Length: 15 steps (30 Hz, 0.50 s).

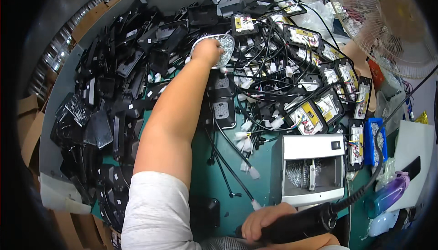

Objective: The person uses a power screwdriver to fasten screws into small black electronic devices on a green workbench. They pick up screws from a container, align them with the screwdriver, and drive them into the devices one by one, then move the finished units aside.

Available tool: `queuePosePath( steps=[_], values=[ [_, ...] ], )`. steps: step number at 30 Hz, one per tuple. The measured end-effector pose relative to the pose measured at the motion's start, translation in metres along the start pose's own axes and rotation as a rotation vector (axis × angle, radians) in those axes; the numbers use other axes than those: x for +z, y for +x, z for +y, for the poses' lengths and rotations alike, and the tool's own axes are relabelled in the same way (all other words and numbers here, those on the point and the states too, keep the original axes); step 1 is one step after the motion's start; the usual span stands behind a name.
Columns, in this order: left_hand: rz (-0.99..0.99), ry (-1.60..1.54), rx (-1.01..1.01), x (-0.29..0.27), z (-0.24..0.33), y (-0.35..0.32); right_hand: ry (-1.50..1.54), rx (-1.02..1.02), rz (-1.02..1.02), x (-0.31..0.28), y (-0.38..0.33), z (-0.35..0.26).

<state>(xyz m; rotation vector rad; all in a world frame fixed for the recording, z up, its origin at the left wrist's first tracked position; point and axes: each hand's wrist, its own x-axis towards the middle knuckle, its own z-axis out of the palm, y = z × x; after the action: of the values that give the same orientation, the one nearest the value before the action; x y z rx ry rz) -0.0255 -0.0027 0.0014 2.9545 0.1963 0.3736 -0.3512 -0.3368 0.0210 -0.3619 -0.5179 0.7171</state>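
Note:
My left arm stretches far forward, and my left hand [208, 52] is over a pale dish [225, 54] of small silvery screws. Its fingers are curled down at the screws; what they pinch, if anything, is hidden. Close to me at the lower right, my right hand [267, 221] is wrapped round a black electric screwdriver [299, 226], whose coiled cord [365, 186] runs up to the right. Two small black housings [223, 111] with pale insides lie below the dish, beside my left forearm. A black cover [205, 211] lies near the front edge.
Black housings [98, 126] are heaped on the left. Wired units with cables [305, 120] pile up on the right. A silver screw feeder [312, 170] stands in front of them. Further right are a blue bin [375, 140], a purple-teal bottle [388, 195] and a fan [383, 21].

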Motion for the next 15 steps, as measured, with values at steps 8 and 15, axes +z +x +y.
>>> queuePosePath(
  steps=[8, 15],
  values=[
    [0.091, -1.057, -0.445, 0.011, -0.019, 0.026, -0.053, -0.064, 0.016, 0.0, 0.0, 0.007],
    [0.084, -1.95, -0.786, -0.01, -0.004, 0.03, 0.015, -0.11, 0.028, -0.003, -0.005, 0.016]
  ],
)
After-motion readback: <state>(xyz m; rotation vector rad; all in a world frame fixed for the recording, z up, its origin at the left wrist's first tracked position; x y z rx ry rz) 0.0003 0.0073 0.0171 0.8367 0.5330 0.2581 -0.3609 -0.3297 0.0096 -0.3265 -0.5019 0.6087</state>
